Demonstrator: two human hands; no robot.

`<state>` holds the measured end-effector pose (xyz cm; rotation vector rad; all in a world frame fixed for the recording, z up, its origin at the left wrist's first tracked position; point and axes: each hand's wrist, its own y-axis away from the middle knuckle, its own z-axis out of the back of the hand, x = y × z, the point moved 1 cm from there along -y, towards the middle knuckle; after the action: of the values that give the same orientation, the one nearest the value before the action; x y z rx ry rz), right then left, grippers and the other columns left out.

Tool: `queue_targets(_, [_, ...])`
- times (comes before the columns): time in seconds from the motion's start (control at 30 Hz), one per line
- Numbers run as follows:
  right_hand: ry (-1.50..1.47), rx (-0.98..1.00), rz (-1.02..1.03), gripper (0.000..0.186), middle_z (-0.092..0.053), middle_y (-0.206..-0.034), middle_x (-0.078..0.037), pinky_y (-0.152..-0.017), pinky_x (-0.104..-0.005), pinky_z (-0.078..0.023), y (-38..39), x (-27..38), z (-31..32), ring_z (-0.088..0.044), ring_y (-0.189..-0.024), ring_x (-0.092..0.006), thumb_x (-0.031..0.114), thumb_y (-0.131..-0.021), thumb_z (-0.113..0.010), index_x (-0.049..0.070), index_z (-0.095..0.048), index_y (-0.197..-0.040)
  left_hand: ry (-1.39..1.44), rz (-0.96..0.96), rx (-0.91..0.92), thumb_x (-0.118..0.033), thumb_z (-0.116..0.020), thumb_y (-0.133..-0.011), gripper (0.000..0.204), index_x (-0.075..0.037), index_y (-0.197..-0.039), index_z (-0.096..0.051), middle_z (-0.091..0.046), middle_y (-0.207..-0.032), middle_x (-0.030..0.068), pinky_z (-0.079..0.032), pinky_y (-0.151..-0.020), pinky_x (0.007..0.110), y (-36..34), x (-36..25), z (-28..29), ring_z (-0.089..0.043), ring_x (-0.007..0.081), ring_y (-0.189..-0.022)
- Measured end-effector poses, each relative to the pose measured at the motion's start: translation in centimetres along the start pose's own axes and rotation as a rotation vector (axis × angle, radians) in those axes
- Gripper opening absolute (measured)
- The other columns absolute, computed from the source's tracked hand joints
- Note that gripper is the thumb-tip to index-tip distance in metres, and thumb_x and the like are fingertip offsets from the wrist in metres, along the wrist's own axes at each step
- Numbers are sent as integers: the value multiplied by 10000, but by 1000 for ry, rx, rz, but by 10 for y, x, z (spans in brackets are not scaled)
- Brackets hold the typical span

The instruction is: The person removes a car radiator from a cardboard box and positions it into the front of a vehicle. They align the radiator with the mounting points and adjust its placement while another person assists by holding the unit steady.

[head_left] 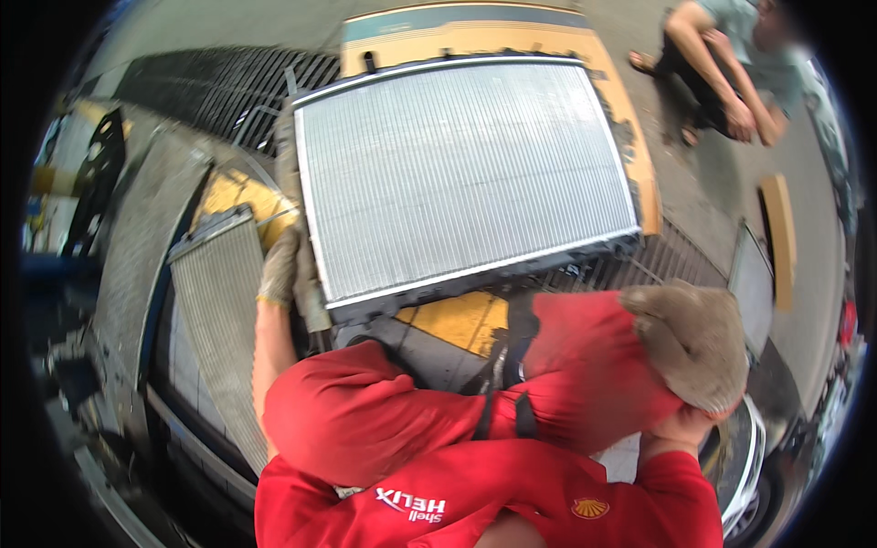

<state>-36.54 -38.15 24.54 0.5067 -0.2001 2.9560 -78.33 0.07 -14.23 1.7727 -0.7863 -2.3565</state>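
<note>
A large silver radiator (pixel 466 169) with black plastic edges lies in front of me, its fine-finned face up. My left hand (pixel 279 265), in a dirty work glove with a yellow cuff, is closed at the radiator's left side near the lower corner; its fingertips are partly hidden there. My right hand (pixel 699 342), in a grey-brown glove, rests by my raised right knee (pixel 585 356), away from the radiator. Its fingers look curled inward and nothing shows in them.
Flattened cardboard (pixel 457 36) lies under the radiator. An older, dull radiator (pixel 219 292) leans at left, beside a metal plate (pixel 151 228). Floor grating (pixel 219 87) runs behind. A person (pixel 731 68) squats at the far right; a thin panel (pixel 751 288) and cardboard strip (pixel 779 242) stand nearer.
</note>
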Motion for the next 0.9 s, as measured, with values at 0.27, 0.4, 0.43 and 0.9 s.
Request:
queue_targets(0.27, [-75, -66, -11, 220, -743, -777, -149, -577, -357, -576, 8, 3, -4, -740, -625, -266, -24, -855, -701, -35, -752, -1068, 8, 105, 18, -659, -659, -1055, 881, 83, -1526, -587, -660, -1471, 130, -425, -1186, 337, 19, -26, -12, -586, 208, -1363])
queue_targets(0.4, [-153, -7, -111, 225, -744, -777, -157, -591, -360, -578, 7, 4, -2, -744, -632, -261, -28, -866, -681, -43, -759, -1077, -100, 89, 3, -760, -579, -1044, 995, 111, -1524, -576, -655, -1487, 177, -436, -1177, 359, 18, -26, -11, -594, 243, -1369])
queue_targets(0.43, [-164, -9, -124, 230, -744, -777, -160, -596, -361, -579, 6, 5, -1, -744, -635, -261, -27, -867, -679, -43, -762, -1081, -99, 83, -9, -772, -555, -1047, 1003, 109, -1524, -577, -658, -1481, 187, -450, -1163, 363, 18, -27, -11, -605, 251, -1357])
queue_targets(0.9, [-159, 29, -166, 213, -775, -853, -187, -679, -370, -590, 6, 2, 0, -752, -691, -295, 31, -885, -691, -34, -776, -1069, -67, 178, -38, -831, -373, -1068, 1060, 97, -1545, -562, -670, -1454, 239, -509, -1100, 364, 29, -44, -20, -657, 281, -1290])
